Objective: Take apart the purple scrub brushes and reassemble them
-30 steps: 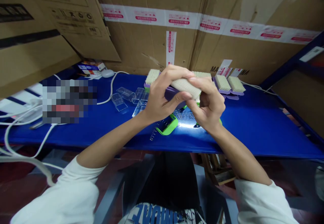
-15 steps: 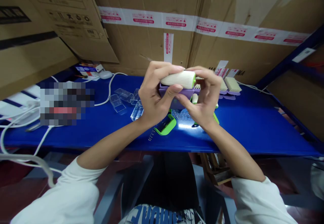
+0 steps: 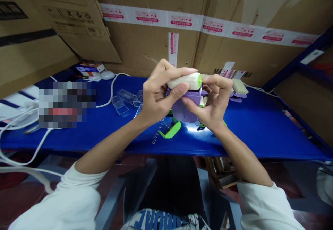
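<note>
A ribbed cream roller [image 3: 191,81] with a green end cap sits along the top edge of a purple plastic housing [image 3: 185,111], held above the table. My left hand [image 3: 158,93] is closed around the roller and the housing's left side, its thumb and fingers on the ribbed surface. My right hand [image 3: 214,100] pinches the housing's right side. Its thumb presses the front, and its index finger is by the green cap. Below them lies a green plastic frame [image 3: 171,130], beside small metal springs [image 3: 155,137].
Clear plastic boxes [image 3: 120,105] lie left of my hands on the blue table [image 3: 260,129]. Purple pieces with cream bristles [image 3: 239,87] stand at the back right. White cables [image 3: 112,89] run along the left, and cardboard [image 3: 151,43] walls the back.
The purple housing has tilted, so more of its flat face shows below the roller. My right hand has shifted slightly right, baring the roller's green end.
</note>
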`<state>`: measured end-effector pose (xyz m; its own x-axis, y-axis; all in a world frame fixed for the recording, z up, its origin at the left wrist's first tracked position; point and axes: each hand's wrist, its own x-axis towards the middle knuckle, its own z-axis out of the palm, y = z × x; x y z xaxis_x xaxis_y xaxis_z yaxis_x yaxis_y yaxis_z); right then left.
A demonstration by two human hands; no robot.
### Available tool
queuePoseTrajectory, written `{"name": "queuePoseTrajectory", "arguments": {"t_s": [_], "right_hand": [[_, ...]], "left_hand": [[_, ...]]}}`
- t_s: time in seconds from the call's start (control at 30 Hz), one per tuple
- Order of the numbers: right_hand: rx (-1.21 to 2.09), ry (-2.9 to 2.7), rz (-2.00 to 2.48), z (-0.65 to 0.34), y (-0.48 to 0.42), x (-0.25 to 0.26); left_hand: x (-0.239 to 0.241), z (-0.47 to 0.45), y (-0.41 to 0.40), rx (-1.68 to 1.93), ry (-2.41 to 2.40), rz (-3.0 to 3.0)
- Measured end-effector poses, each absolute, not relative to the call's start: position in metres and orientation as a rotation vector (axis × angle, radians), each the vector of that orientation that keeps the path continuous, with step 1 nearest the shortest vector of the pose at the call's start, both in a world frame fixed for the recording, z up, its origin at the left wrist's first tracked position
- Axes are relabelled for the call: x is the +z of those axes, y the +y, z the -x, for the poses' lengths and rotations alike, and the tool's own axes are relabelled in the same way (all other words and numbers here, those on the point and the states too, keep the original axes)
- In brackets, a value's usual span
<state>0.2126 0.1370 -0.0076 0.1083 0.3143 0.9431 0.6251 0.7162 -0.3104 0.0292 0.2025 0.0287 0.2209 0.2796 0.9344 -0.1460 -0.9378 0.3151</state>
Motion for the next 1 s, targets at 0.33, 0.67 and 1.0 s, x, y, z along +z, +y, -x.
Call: {"name": "queuePoseTrajectory", "arguments": {"t_s": [0.33,0.67,1.0], "right_hand": [[-0.321,-1.498,0.604,-0.209,0.135,0.007],[-0.228,-1.493,0.731,-0.228,0.143,-0.006],[-0.148,-1.674,0.802,-0.243,0.142,0.001]], "left_hand": [[0.030,-0.027,0.211,1.612,0.051,-2.090],[0.029,-0.038,0.221,1.534,0.101,-2.139],[0.024,-0.036,0.230,1.479,0.081,-2.178]]}}
